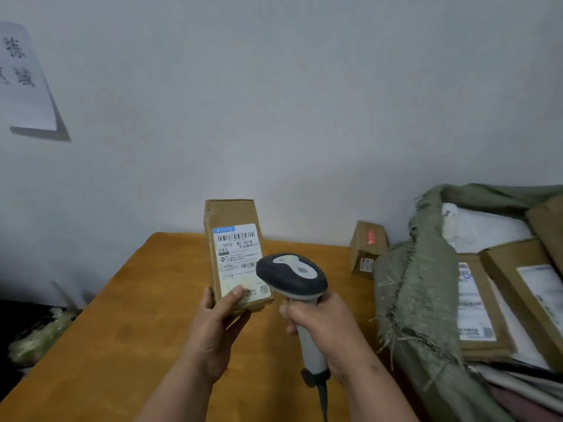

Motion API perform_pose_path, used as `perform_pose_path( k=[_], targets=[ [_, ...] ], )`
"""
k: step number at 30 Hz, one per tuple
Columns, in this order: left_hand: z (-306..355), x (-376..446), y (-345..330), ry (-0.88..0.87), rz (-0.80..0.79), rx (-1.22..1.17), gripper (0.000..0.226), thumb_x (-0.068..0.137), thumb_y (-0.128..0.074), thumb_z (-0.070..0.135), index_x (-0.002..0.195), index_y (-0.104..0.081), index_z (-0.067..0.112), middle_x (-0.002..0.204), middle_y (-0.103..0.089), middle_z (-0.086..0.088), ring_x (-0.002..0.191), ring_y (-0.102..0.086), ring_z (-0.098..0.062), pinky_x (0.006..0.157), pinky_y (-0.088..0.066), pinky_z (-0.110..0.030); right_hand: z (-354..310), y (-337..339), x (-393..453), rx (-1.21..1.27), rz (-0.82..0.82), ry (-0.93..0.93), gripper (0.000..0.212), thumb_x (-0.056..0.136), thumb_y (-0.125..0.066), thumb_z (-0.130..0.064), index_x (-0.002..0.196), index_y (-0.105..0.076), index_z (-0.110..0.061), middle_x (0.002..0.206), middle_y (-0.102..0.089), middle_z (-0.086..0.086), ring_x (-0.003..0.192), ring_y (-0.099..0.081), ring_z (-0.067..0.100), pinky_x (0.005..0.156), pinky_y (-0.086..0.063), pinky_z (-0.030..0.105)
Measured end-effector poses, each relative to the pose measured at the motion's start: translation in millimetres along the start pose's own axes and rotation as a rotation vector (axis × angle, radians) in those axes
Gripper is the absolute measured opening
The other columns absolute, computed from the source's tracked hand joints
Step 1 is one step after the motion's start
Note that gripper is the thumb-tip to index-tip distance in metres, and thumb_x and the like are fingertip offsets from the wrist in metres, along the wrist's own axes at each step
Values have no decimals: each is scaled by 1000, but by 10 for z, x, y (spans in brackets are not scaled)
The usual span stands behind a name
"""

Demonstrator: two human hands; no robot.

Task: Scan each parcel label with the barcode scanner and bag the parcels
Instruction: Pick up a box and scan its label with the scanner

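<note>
My left hand (217, 327) grips the lower end of a tall brown cardboard parcel (231, 214) and holds it upright above the table. Its white shipping label (239, 260) with barcodes faces me. My right hand (327, 330) grips the handle of a grey and white barcode scanner (292, 277). The scanner's dark head sits just right of the label's lower part and points toward the parcel. A cable hangs from the handle's base.
An orange-brown wooden table (137, 330) stands against a pale wall. A small cardboard box (367, 249) sits at its back right. At the right lies an open green woven sack (417, 284) holding several labelled parcels (484, 306). A paper sign (24, 77) hangs on the wall.
</note>
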State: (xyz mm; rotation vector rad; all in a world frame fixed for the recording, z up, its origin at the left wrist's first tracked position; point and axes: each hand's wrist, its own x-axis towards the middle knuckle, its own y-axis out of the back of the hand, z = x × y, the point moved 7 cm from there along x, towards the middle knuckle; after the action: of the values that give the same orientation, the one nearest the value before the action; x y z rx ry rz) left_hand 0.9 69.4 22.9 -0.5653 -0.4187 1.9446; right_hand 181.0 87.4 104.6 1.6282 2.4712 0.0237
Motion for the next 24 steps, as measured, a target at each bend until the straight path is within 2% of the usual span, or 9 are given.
perform_pose_path(
  k=[2,6,8,10,14,17,19,21,24],
  targets=[
    [84,-11,-171,-7,-63,5,66,69,-78,23,131,-55,18,111,-75,-4,102,-72,-21,87,-53,-36,-47,89,-71,45,75,14,10,62,-71,-28,72,-73,-32,68,-67,-7,67,-64,8,65,-50,22],
    [270,-140,-627,-28,-242,104,70,65,-84,38,130,-58,26,116,-73,-4,107,-70,-23,89,-52,-40,-143,254,-272,81,203,58,30,57,-75,-37,85,-74,-27,78,-74,-4,79,-70,10,70,-49,23],
    [316,-239,-887,-56,-327,179,65,70,-77,44,131,-57,34,118,-72,0,107,-70,-21,92,-51,-42,-204,363,-400,91,263,117,31,55,-75,-42,84,-75,-30,80,-75,2,82,-72,13,69,-52,23],
    [307,-345,-1157,-70,-393,250,62,75,-72,49,133,-54,40,118,-72,3,107,-69,-20,92,-51,-43,-249,506,-545,109,322,188,23,61,-76,-41,83,-74,-40,76,-75,4,78,-73,16,70,-55,28],
    [184,-592,-1755,-54,-521,378,80,76,-71,64,146,-39,41,118,-72,7,112,-67,-18,98,-50,-44,-321,946,-872,186,485,318,21,71,-77,-34,86,-74,-47,82,-78,0,76,-76,16,67,-57,28],
    [37,-777,-2257,-47,-625,463,84,71,-66,76,145,-39,46,127,-66,8,117,-63,-17,97,-52,-41,-276,1382,-1066,352,639,353,26,80,-80,-18,103,-75,-28,93,-79,3,83,-77,22,67,-60,25],
    [-99,-851,-2595,-39,-649,534,96,60,-64,86,145,-36,51,143,-53,4,128,-54,-24,105,-47,-48,-219,1697,-1169,432,734,351,32,82,-79,-12,113,-71,-15,98,-79,6,89,-77,25,75,-61,33],
    [-245,-888,-2943,-39,-666,618,105,52,-59,91,146,-32,53,153,-41,1,137,-44,-27,112,-38,-54,-171,2030,-1239,492,806,349,31,84,-76,-9,115,-70,-9,98,-78,11,91,-76,28,85,-58,43],
    [-454,-885,-3436,-58,-677,700,98,59,-54,89,146,-35,50,147,-48,2,131,-50,-24,111,-39,-51,-157,2557,-1273,523,868,344,25,89,-70,-5,113,-70,-6,97,-78,13,89,-76,29,84,-57,44]
  ],
)
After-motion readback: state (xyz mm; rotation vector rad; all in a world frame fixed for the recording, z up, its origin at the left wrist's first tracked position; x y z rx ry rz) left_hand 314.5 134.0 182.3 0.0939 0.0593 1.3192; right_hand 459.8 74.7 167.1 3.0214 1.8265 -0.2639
